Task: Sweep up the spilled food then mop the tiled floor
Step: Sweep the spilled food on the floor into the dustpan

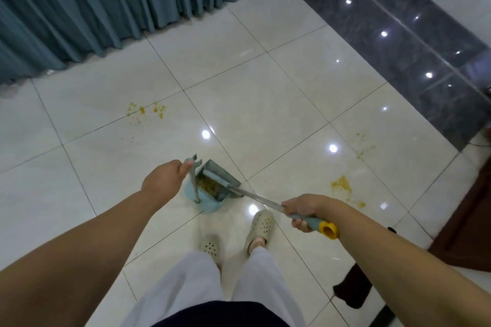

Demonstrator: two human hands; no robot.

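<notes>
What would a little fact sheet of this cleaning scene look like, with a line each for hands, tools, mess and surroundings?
left hand: left hand grips the top of the dustpan handle
right hand: right hand grips the broom handle near its yellow end
dustpan: light blue dustpan on the floor, holding swept-up food
broom head: inside the dustpan
mess left: yellow stains ahead on the left, yellow smear on the right
floor: glossy cream tiles
surroundings: teal curtain ahead
</notes>
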